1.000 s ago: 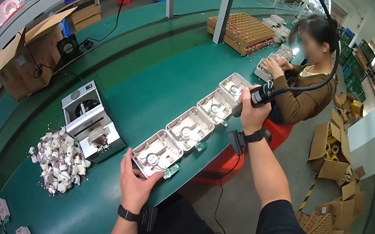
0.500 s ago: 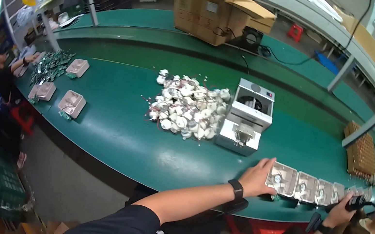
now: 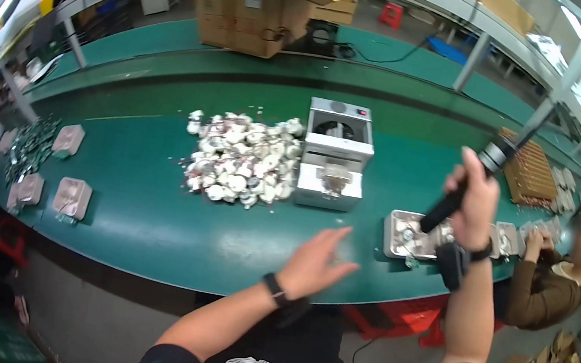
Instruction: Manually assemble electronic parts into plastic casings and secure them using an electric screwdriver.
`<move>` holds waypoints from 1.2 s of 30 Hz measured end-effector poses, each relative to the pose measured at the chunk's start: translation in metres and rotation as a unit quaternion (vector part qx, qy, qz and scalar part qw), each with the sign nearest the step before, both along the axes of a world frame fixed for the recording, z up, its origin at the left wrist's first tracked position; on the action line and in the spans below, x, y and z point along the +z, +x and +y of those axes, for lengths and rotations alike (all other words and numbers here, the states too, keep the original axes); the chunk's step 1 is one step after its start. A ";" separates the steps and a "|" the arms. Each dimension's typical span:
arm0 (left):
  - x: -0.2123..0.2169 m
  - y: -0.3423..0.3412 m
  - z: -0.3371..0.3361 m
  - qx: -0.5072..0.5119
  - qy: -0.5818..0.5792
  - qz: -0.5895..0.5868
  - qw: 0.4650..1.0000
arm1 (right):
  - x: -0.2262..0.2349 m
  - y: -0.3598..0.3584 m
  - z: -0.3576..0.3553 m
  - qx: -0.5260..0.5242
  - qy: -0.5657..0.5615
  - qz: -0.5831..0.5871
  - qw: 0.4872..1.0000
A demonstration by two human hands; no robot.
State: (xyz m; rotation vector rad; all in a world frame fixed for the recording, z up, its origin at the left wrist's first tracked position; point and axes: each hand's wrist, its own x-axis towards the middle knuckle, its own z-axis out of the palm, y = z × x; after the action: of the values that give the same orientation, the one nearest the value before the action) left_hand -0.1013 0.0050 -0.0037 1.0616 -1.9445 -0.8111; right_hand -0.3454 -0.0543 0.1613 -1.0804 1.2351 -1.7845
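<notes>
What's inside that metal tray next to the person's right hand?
The metal tray holds a few small pale parts, too small to identify. The right hand and its black power screwdriver cover its right portion.

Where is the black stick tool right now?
In the head view, the black tool is gripped upright in the right hand, right of the white machine, above the metal tray.

Two hands show: the left hand (image 3: 317, 262) empty with fingers spread, the right hand (image 3: 475, 199) wrapped around one black tool (image 3: 456, 192). Below the right hand runs a row of at least three metal trays (image 3: 404, 234). Beyond the left hand sit one pile of white parts (image 3: 241, 158) and one white machine (image 3: 336, 155). Far to its left lie three pinkish trays (image 3: 71, 196).
</notes>
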 end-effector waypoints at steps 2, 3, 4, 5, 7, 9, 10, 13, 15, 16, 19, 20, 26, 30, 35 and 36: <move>-0.001 0.042 0.014 0.021 0.029 -0.013 0.999 | -0.007 0.009 -0.020 0.025 0.026 -0.012 0.999; -0.003 0.055 0.020 0.032 0.022 -0.012 0.999 | -0.013 0.004 -0.028 0.022 0.059 -0.018 0.998; -0.008 0.074 0.027 0.057 0.048 -0.027 0.997 | -0.023 0.006 -0.043 0.035 0.092 -0.026 0.995; -0.012 0.092 0.033 0.087 0.074 -0.040 0.993 | -0.028 0.008 -0.058 0.052 0.126 -0.033 0.990; -0.019 0.126 0.045 0.140 0.078 -0.033 0.986 | -0.060 0.004 -0.079 0.089 0.156 -0.001 0.984; -0.023 0.157 0.060 0.147 0.096 -0.006 0.984 | -0.088 -0.009 -0.092 0.082 0.194 0.006 0.978; -0.022 0.177 0.069 0.177 0.099 -0.011 0.979 | -0.102 -0.013 -0.102 0.083 0.226 -0.008 0.971; -0.008 0.226 0.086 0.236 0.047 -0.064 0.969 | -0.119 -0.006 -0.114 0.085 0.221 -0.017 0.971; 0.004 0.269 0.083 0.320 -0.011 -0.111 0.941 | -0.137 -0.017 -0.125 0.103 0.214 -0.009 0.971; 0.005 0.296 0.078 0.368 -0.052 -0.157 0.915 | -0.146 -0.023 -0.131 0.113 0.204 -0.001 0.973; 0.014 0.381 0.055 0.486 -0.141 -0.302 0.808 | -0.172 -0.046 -0.139 0.127 0.187 0.015 0.974; 0.015 0.404 0.046 0.524 -0.138 -0.337 0.770 | -0.181 -0.056 -0.139 0.128 0.184 0.026 0.974; -0.012 0.489 0.036 0.551 -0.062 -0.469 0.687 | -0.170 -0.026 -0.102 0.120 0.220 0.099 0.963; -0.019 0.475 0.032 0.511 -0.072 -0.487 0.705 | -0.169 -0.022 -0.077 0.111 0.183 0.148 0.965; -0.005 0.415 0.042 0.447 -0.090 -0.443 0.772 | -0.144 0.024 -0.007 0.044 0.105 0.106 0.988; -0.002 0.403 0.041 0.449 -0.090 -0.444 0.770 | -0.137 0.038 0.013 0.009 0.065 0.086 0.994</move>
State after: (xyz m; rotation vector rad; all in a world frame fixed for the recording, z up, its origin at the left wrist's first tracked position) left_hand 0.3014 0.0462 -0.0059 2.2286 -1.7328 0.5200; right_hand -0.3074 -0.0418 0.0242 -1.1845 1.4193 -1.6010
